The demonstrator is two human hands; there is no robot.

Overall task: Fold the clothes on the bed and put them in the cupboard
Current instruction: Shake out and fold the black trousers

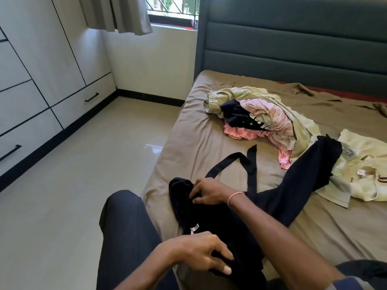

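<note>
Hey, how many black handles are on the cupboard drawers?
2. The far handle is on the low drawer nearest the window wall; the near handle is on the low drawer at the left edge. A dark stub higher up that edge may be a third, cut off.

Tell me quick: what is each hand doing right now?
Left hand: closed, gripping the black garment at its near end.
Right hand: closed, pinching the same black garment farther up.

Right hand (209,192) reaches forward, left hand (199,253) sits nearer the body, both pinching the black garment (209,223)
</note>
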